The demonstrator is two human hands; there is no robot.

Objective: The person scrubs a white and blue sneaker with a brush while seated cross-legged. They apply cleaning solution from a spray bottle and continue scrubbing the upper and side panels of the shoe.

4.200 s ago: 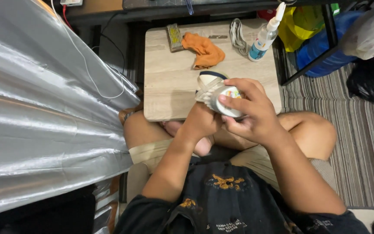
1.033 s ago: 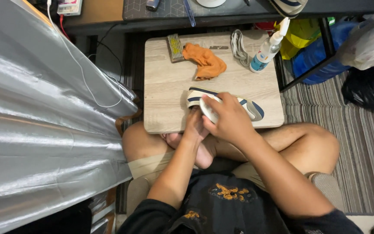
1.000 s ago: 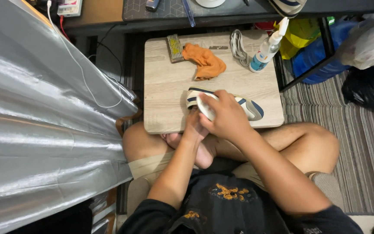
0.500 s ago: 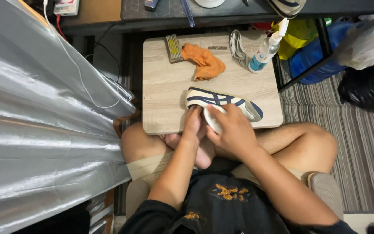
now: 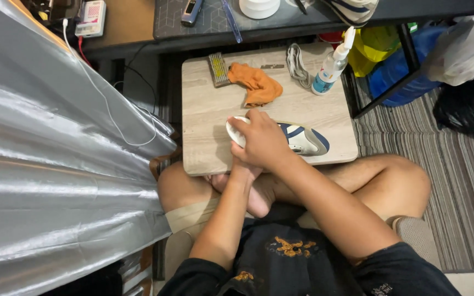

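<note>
Shoe: white sneaker [image 5: 303,140] with navy stripes lies on its side on the worktop [image 5: 209,118].
Right hand [image 5: 261,143]: grip closed over the heel.
Left hand [image 5: 243,169]: mostly hidden, its grip I cannot tell.
Advice: probably hold the heel firmly so the shoe does not slide.

1. Bench [image 5: 209,109]: pale wood-grain top, matt.
2. Cloth [image 5: 256,85]: orange, soft, crumpled.
3. Shoe [image 5: 303,140]: smooth white and navy upper.
4. Spray bottle [image 5: 330,68]: clear plastic.
5. Curtain [image 5: 45,181], left of bench: glossy silver sheet.
</note>
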